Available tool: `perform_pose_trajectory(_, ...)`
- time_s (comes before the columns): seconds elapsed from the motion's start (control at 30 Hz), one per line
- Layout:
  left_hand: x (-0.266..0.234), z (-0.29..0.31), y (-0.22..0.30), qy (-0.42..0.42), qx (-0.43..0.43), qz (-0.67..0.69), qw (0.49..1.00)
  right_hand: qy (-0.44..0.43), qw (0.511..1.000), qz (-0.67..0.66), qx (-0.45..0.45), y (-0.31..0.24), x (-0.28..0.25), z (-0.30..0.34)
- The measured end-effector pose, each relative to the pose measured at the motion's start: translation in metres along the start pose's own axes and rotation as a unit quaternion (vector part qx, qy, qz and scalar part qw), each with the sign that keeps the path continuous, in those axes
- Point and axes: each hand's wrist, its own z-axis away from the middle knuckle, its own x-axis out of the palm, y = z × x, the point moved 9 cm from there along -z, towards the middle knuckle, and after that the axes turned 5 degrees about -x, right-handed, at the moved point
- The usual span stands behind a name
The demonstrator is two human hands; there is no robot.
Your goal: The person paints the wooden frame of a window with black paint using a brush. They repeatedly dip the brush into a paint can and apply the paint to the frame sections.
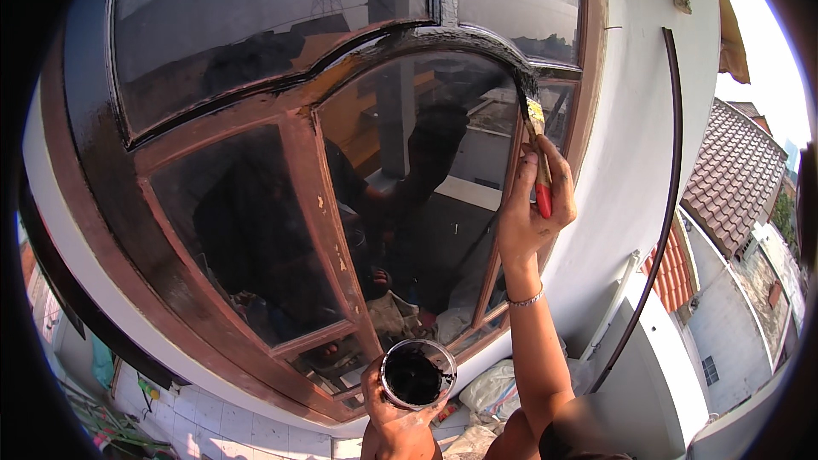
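Nearest, in front of the lower edge of the brown wooden window frame, the left hand grips a round, clear-walled cup from its left side and below. Black paint lies in the cup, and dark smears mark its inner wall.

Farther up, in front of the window frame's right part, the right hand, with a patterned band around its wrist, pinches a flat paintbrush with a wooden, red-ended handle. The brush points upward, its blackened bristles touching the right end of the frame's arched bar.

That bar is mostly coated black, as are the frame's upper members; the lower bars and uprights are brown, one upright chipped. Dark, reflective glass panes fill the frame.

Below the frame at right lie whitish plastic sacks. Right of the frame stands a smooth white wall, crossed by a long, thin dark pipe. Far beyond, farther right of the frame, is a brownish tiled roof.
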Motion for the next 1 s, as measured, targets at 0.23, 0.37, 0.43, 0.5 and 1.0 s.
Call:
perform_pose_trajectory(0.23, -0.002, 0.003, 0.000, -0.001, 0.001, -0.005, 1.000, -0.016, 1.000, -0.009, 0.025, -0.015, 0.012, -0.003)
perform_pose_trajectory(0.37, -0.008, 0.007, 0.001, 0.006, 0.007, -0.006, 1.000, -0.021, 0.999, -0.029, 0.029, -0.020, 0.020, -0.002)
perform_pose_trajectory(0.43, -0.004, 0.006, 0.003, 0.000, 0.011, -0.005, 1.000, -0.021, 0.999, -0.023, 0.007, -0.023, 0.020, -0.005)
perform_pose_trajectory(0.5, 0.000, 0.006, 0.002, -0.005, 0.014, 0.001, 1.000, -0.025, 0.999, -0.015, -0.013, -0.030, 0.020, -0.010)
perform_pose_trajectory(1.0, -0.006, 0.007, 0.000, -0.004, 0.017, -0.020, 1.000, -0.088, 0.979, -0.112, -0.146, -0.107, 0.041, 0.011)
